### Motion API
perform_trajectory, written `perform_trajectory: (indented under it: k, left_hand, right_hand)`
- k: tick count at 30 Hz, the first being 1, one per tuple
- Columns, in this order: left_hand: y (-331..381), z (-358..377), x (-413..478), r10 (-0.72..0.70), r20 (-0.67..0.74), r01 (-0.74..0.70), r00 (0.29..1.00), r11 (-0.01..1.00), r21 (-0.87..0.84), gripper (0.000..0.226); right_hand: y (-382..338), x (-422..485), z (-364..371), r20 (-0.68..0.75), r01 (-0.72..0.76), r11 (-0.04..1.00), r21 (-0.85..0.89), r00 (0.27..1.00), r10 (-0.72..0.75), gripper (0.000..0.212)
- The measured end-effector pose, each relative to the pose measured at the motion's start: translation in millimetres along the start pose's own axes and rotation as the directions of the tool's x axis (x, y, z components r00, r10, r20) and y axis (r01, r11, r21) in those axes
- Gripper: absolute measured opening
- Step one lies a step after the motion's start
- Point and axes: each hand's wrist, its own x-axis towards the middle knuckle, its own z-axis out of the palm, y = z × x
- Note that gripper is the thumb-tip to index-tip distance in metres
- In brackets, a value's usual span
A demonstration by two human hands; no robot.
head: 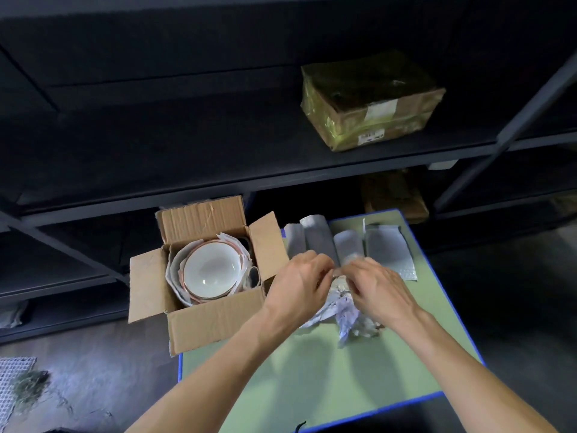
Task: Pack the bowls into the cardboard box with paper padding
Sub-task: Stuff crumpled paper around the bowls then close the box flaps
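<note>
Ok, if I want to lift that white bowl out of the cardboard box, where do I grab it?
Take the bowl by its rim, coming straight down from above. It sits upright, open side up, low inside the cardboard box, with paper padding crowding its sides, so a sideways reach looks blocked. Pinch the rim, fingers inside, thumb outside.

Green desk [312,370], blue edging. Open box [215,323] on its left rear corner, front flap hanging past the desk's left edge. Four pale wrap sheets [384,248] side by side along the far edge, some curled. Crumpled paper [346,320] mid-desk, just in front of the sheets. Dark shelf [218,145] behind, taped parcel [371,101] on it at right. Grey floor [93,354] at left, mesh mat [12,379] lying at the edge of view.
</note>
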Motion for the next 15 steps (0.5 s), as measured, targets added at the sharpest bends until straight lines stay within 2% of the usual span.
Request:
perform_trajectory:
  k: [2,5,8,11,15]
  left_hand:
    - [3.7,18.9,10.1,-0.037,0.069,0.035,0.997,0.999,0.025,0.019]
    - [3.0,44.7,26.1,-0.142,0.163,0.132,0.976,0.989,0.072,0.026]
    - [3.3,60.4,38.5,-0.231,0.228,0.218,0.946,0.972,0.083,0.029]
    - [3.6,69.9,46.9,-0.271,0.249,0.256,0.930,0.962,0.094,0.029]
    - [1.3,79.3,57.5,-0.321,0.284,0.293,0.904,0.946,0.136,0.019]
  right_hand:
    - [19.9,-2.9,2.6,0.036,-0.104,0.994,0.027,0.994,0.103,0.031]
    - [47.0,-1.8,11.0,0.059,-0.229,0.973,0.035,0.972,0.226,0.037]
    - [66.3,3.1,23.2,0.080,-0.291,0.956,0.040,0.954,0.287,0.044]
    - [75.1,11.7,33.6,0.109,-0.275,0.960,0.047,0.957,0.269,0.055]
    - [75.4,31.7,44.8,0.118,-0.188,0.981,-0.040,0.974,0.191,0.069]
